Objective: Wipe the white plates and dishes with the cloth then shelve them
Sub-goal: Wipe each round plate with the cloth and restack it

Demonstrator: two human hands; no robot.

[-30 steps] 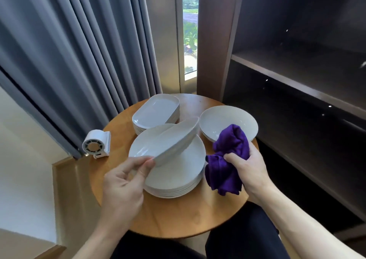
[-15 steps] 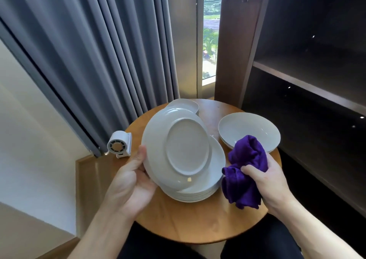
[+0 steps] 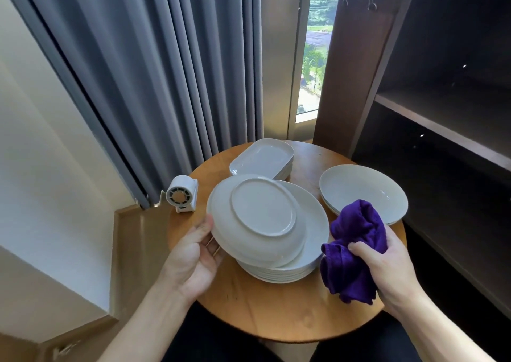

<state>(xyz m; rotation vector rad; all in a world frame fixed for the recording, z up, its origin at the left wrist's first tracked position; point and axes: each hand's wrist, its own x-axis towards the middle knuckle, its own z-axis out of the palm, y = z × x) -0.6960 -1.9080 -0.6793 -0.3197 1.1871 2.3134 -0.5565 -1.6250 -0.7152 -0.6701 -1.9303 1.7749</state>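
One small white vented gadget (image 3: 182, 197) sits at the round table's (image 3: 276, 314) left edge. The left hand (image 3: 193, 262) grips one upturned plate (image 3: 262, 215) by its rim, thumb on top and fingers hidden beneath, tilted over the stack of round plates (image 3: 315, 237). Behind is one stack of rectangular dishes (image 3: 262, 157). The right hand (image 3: 387, 267) is bunched round the single purple cloth (image 3: 356, 248), just beside that stack. Far right are nested shallow bowls (image 3: 359, 190), at least two rims showing, their near edge covered by the cloth. Dark shelves (image 3: 456, 112) run off frame. The number of dishes in each stack is hard to make out.
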